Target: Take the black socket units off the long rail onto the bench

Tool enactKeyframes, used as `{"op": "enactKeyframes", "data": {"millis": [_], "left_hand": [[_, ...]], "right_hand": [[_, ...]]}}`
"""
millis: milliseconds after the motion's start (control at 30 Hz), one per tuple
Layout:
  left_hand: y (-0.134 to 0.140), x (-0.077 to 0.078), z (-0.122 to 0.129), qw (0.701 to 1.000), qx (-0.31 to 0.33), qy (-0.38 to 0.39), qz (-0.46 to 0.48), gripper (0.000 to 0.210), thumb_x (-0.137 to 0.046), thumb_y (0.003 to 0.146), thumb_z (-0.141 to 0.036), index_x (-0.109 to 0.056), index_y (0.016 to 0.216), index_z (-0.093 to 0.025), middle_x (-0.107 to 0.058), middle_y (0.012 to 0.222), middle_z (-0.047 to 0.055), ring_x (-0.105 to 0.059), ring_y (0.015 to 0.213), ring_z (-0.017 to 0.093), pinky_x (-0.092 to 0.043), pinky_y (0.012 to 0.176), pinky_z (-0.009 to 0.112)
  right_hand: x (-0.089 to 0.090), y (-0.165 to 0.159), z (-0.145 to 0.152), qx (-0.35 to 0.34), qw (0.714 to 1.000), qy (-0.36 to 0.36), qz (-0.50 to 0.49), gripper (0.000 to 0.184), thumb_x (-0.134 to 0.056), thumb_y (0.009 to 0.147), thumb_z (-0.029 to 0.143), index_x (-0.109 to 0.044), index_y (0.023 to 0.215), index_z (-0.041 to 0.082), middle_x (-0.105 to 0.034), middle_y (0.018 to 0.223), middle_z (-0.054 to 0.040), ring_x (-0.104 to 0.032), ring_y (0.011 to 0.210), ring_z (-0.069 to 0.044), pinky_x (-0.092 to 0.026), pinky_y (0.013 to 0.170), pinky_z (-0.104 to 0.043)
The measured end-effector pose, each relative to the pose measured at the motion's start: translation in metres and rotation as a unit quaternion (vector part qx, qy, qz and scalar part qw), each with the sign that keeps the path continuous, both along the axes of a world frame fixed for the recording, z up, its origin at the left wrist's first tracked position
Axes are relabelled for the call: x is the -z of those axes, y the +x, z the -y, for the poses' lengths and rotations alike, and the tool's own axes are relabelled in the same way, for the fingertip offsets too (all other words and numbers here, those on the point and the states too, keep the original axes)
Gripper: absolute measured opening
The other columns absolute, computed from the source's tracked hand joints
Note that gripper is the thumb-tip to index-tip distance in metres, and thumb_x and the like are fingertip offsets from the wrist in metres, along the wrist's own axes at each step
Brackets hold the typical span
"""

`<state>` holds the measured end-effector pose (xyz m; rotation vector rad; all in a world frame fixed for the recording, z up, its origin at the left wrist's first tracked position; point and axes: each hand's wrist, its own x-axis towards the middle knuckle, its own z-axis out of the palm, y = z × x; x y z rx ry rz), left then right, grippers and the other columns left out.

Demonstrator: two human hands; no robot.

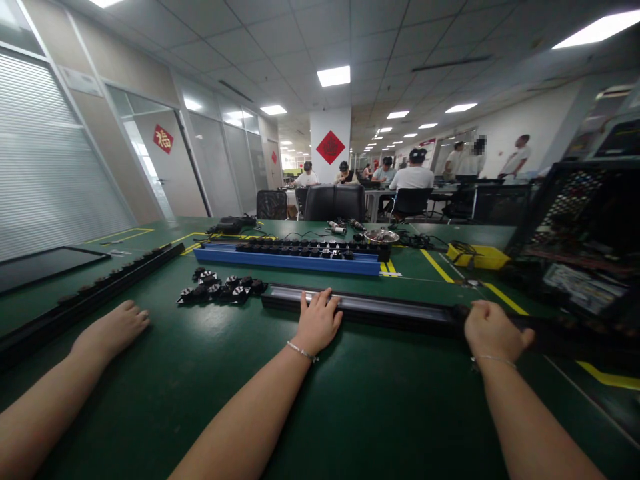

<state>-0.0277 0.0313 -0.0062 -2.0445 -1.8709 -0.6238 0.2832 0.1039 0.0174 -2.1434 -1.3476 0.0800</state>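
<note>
A long black rail with a pale silvery channel lies across the green table in front of me. My left hand rests over its left half, fingers spread and touching it. Toward the right end, my right hand is closed beside a small dark piece on the rail; what its fingers hold is hidden. Just past the rail's left end sits a cluster of small black parts with white-marked discs. Another person's hand lies on the table at the left, near a second black rail.
Behind my rail stands a blue rail with rows of small black parts. Farther back are a metal bowl and a yellow tray with cables. A dark open-framed machine stands at the right. Several people sit beyond the chairs.
</note>
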Motion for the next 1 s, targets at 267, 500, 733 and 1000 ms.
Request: {"op": "enactKeyframes", "data": {"millis": [267,500,733,1000], "left_hand": [[0.0,0.001,0.0,1.0,0.003,0.008,-0.001,0.034,-0.039,0.09,-0.039,-0.052,0.12,-0.03,-0.048,0.136,0.005,-0.045,0.121,0.023,-0.019,0.108,0.057],[0.0,0.0,-0.001,1.0,-0.001,0.001,-0.003,0.035,-0.04,0.09,-0.039,-0.052,0.121,-0.03,-0.048,0.136,0.005,-0.045,0.121,0.023,-0.018,0.109,0.057],[-0.001,0.002,-0.002,1.0,0.002,0.006,0.004,0.034,-0.039,0.09,-0.04,-0.053,0.12,-0.03,-0.048,0.136,0.005,-0.045,0.121,0.023,-0.017,0.109,0.058],[-0.001,0.002,-0.002,1.0,0.006,0.007,0.008,0.035,-0.038,0.09,-0.04,-0.052,0.12,-0.03,-0.047,0.136,0.005,-0.044,0.121,0.023,-0.016,0.109,0.058]], "right_hand": [[0.001,-0.005,0.0,-0.037,0.999,0.029,0.004,0.043,-0.022,0.087,0.036,-0.061,0.095,0.019,-0.059,0.072,-0.0051,-0.055,0.082,-0.021,-0.023,0.101,-0.044],[0.005,-0.005,-0.004,-0.048,0.995,0.084,-0.017,0.035,-0.028,0.086,0.032,-0.061,0.091,0.02,-0.064,0.085,-0.0058,-0.053,0.085,-0.019,-0.029,0.097,-0.037],[-0.001,-0.012,0.003,-0.076,0.992,0.098,-0.024,0.032,-0.029,0.085,0.033,-0.059,0.079,0.021,-0.063,0.08,-0.0041,-0.051,0.082,-0.019,-0.034,0.089,-0.034],[0.001,-0.014,0.003,-0.116,0.99,0.08,-0.019,0.035,-0.029,0.084,0.036,-0.059,0.074,0.021,-0.061,0.074,-0.0039,-0.051,0.074,-0.019,-0.034,0.065,-0.03]]}}
